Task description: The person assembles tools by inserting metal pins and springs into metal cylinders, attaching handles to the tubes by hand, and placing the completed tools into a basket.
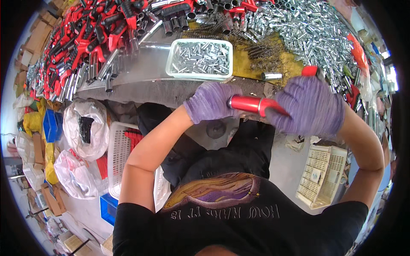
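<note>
Both knit-gloved, left hand [212, 102] and right hand [310, 106], fingers around a glossy red cylinder [246, 103]

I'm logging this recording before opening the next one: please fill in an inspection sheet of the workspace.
Surface: grey workbench, with a yellow sheet partly under dark springs.
Job's things: red cylindrical piece, held at the bench's near edge.
Clutter: heaped red-and-black parts left, heaped silver metal parts right; white tray of small silver pieces between.
Hands: gloved right hand closed on the red piece; gloved left hand at its other end, grip unclear.
Cables: nothing seen.
Surroundings: white bags, white basket, cream crate.
</note>
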Demonstrator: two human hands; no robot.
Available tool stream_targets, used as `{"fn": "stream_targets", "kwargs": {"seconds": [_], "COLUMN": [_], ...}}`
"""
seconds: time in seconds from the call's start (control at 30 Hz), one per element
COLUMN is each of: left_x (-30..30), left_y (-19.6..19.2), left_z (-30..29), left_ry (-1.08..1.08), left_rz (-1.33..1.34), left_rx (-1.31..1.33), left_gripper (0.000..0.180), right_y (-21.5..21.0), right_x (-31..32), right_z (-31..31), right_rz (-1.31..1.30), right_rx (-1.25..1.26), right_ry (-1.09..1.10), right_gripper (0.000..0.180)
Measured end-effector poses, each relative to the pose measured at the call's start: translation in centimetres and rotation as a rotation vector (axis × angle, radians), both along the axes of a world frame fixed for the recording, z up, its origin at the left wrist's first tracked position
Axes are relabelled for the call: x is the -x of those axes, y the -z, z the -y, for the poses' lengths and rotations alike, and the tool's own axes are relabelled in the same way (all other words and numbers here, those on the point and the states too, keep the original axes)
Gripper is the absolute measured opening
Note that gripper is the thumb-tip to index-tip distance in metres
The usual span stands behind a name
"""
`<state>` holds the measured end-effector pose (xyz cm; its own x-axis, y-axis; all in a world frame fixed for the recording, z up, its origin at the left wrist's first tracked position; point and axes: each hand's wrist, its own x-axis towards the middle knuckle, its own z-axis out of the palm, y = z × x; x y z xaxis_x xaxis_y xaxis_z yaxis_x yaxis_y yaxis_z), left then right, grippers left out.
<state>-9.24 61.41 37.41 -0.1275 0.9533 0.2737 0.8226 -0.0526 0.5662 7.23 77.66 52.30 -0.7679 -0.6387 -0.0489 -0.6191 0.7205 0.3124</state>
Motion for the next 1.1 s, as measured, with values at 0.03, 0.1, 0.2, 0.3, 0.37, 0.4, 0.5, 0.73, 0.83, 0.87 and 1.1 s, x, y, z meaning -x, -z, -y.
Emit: {"fn": "stream_targets", "kwargs": {"seconds": [0.03, 0.1, 0.2, 0.3, 0.37, 0.4, 0.5, 0.73, 0.83, 0.87, 1.1], "left_x": [0.0, -0.4, -1.0, -1.2, -1.4, -1.4, -1.5, -1.0, -0.8, -0.6, 0.7], "left_y": [0.5, 1.5, 1.2, 1.8, 1.8, 1.9, 1.5, 2.3, 2.3, 1.5, 1.1], "left_z": [-0.2, -0.2, -0.4, -0.3, -0.4, -0.6, -0.7, -1.3, -1.5, -1.5, -1.2], "left_ry": [-0.045, -0.123, -0.244, -0.276, -0.263, -0.253, -0.246, -0.312, -0.376, -0.334, -0.155], "left_rz": [-0.045, -0.022, -0.012, -0.080, -0.091, -0.084, -0.126, -0.128, -0.118, -0.101, -0.078], "left_rx": [-0.017, -0.115, -0.050, -0.077, -0.086, -0.068, -0.044, -0.137, -0.139, -0.060, 0.027], "left_gripper": [0.027, 0.027, 0.020, 0.021, 0.020, 0.020, 0.022, 0.028, 0.028, 0.028, 0.027], "right_y": [0.0, 0.0, 0.7, 1.5, 2.1, 2.4, 3.3, 1.8, 2.3, 1.9, 2.6], "right_x": [0.5, 1.2, 1.3, 0.5, -0.3, -0.6, -1.6, -0.4, -0.3, 0.0, 0.0], "right_z": [-0.1, -0.2, -0.7, -0.1, 0.3, 0.4, 0.5, 1.4, 1.3, 1.3, 1.4], "right_rz": [-0.043, -0.046, 0.002, -0.003, -0.010, -0.030, 0.082, 0.605, 0.610, 0.628, 0.169], "right_rx": [-0.004, 0.008, 0.052, 0.101, 0.185, 0.270, 0.444, 1.605, 1.595, 1.561, 0.777], "right_ry": [-0.011, -0.014, 0.035, 0.166, 0.235, 0.305, 0.576, 1.484, 1.441, 1.419, 0.743], "right_gripper": [0.037, 0.035, 0.038, 0.035, 0.038, 0.041, 0.045, 0.039, 0.038, 0.038, 0.033]}}
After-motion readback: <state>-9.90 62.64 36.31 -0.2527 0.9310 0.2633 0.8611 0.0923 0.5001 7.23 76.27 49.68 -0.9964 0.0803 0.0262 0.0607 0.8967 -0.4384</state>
